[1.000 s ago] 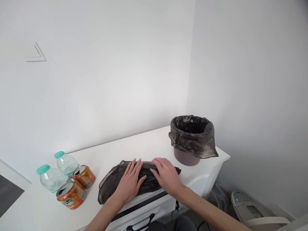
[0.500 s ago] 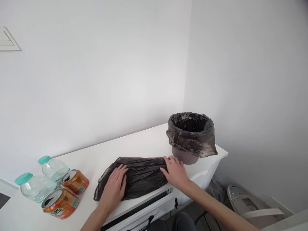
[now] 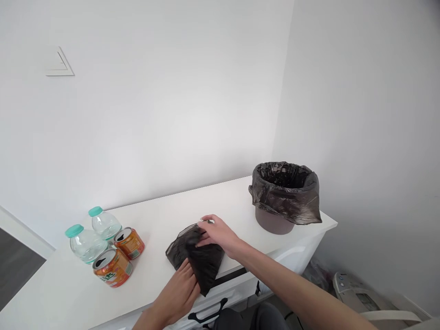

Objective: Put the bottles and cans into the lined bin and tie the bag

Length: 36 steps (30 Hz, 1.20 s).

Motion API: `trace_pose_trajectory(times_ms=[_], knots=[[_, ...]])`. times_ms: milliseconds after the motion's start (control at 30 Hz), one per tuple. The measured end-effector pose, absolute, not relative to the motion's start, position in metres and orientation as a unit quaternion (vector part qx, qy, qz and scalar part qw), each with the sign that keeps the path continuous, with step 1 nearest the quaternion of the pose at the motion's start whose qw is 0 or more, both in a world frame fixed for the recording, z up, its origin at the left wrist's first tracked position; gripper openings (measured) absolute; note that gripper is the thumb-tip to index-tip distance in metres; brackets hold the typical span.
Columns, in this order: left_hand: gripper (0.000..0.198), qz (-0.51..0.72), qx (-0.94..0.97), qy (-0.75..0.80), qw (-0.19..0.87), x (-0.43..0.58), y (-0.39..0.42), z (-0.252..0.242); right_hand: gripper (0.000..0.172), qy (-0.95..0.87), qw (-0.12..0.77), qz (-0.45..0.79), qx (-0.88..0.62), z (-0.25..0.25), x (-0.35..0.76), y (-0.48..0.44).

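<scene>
A black plastic bag (image 3: 208, 268) lies partly folded over on the white cabinet top, its lower corner hanging past the front edge. My right hand (image 3: 220, 234) is closed on the bag's upper part, fingers curled over it. Lower down, my left hand (image 3: 178, 289) holds the bag from the near left side, its fingertips partly covered by the fold. To the right of the bag stands a round brown bin (image 3: 275, 221), upright and lined with another black bag (image 3: 288, 199) whose edge is turned down over the rim.
Two clear bottles with teal caps (image 3: 87, 245) (image 3: 106, 224) and two opened orange drink cans (image 3: 113, 268) (image 3: 129, 243) stand at the left of the cabinet top (image 3: 161, 211). Below are drawers with a black handle (image 3: 208, 314). A beige appliance (image 3: 360, 295) sits low at the right.
The bag was spread out flat under both hands; now its right part is folded over to the left. My right hand moved left with it, and the view has shifted left.
</scene>
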<state>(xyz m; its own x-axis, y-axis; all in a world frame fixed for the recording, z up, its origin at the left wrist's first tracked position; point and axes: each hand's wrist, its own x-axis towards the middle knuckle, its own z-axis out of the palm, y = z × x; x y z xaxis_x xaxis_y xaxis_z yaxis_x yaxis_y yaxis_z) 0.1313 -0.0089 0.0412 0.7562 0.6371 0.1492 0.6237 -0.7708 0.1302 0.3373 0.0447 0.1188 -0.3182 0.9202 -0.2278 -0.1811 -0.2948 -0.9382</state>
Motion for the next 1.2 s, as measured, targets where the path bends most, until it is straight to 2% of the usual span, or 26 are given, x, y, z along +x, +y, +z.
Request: trace_pose_trajectory(times_ms=[100,200,300,367,467,567,600,700,733,800,900,933,1000,1033,1100,1200], knots=[[0.024,0.148,0.901,0.407,0.008,0.091,-0.021,0.033,0.044,-0.548,0.364,0.625,-0.42,0.112,0.319,0.049],[0.028,0.238,0.846,0.476,-0.04,0.061,-0.036,0.016,0.04,-0.744,0.327,0.407,-0.417,0.095,0.317,0.043],[0.039,0.264,0.835,0.479,-0.058,0.068,-0.041,0.008,0.044,-0.867,0.248,0.209,-0.379,0.067,0.315,0.041],[0.053,0.244,0.854,0.457,-0.051,0.087,-0.038,0.01,0.049,-0.893,0.161,0.141,-0.397,0.05,0.31,0.044],[0.071,0.203,0.878,0.433,-0.033,0.113,-0.027,0.01,0.051,-0.891,0.086,0.088,-0.437,0.037,0.31,0.046],[0.083,0.184,0.883,0.432,-0.012,0.119,-0.02,-0.001,0.054,-0.886,0.079,0.066,-0.452,0.039,0.329,0.039],[0.08,0.186,0.881,0.435,-0.003,0.117,-0.019,-0.006,0.06,-0.888,0.082,0.069,-0.447,0.041,0.34,0.035],[0.051,0.204,0.87,0.446,0.046,0.107,-0.018,-0.016,0.089,-0.927,0.102,0.085,-0.352,0.043,0.374,0.025],[0.047,0.208,0.865,0.45,0.076,0.104,-0.018,-0.016,0.093,-0.94,0.109,0.089,-0.309,0.043,0.383,0.024],[0.049,0.215,0.843,0.469,0.153,0.099,-0.017,-0.01,0.08,-0.956,0.121,0.108,-0.246,0.041,0.396,0.024],[0.04,0.241,0.772,0.522,0.273,0.098,-0.013,0.007,0.041,-0.934,0.143,0.192,-0.265,0.041,0.397,0.034],[0.039,0.25,0.746,0.539,0.301,0.099,-0.011,0.011,0.035,-0.915,0.149,0.22,-0.302,0.041,0.393,0.039],[0.045,0.27,0.709,0.567,0.321,0.102,-0.006,0.016,0.036,-0.872,0.145,0.24,-0.4,0.043,0.383,0.049],[0.048,0.284,0.699,0.584,0.299,0.104,-0.003,0.017,0.041,-0.858,0.137,0.226,-0.44,0.044,0.378,0.054],[0.054,0.318,0.701,0.612,0.182,0.109,0.003,0.018,0.055,-0.86,0.122,0.156,-0.471,0.044,0.367,0.061],[0.059,0.29,0.789,0.541,-0.021,0.119,0.01,0.021,0.069,-0.901,0.148,0.05,-0.405,0.037,0.355,0.061]])
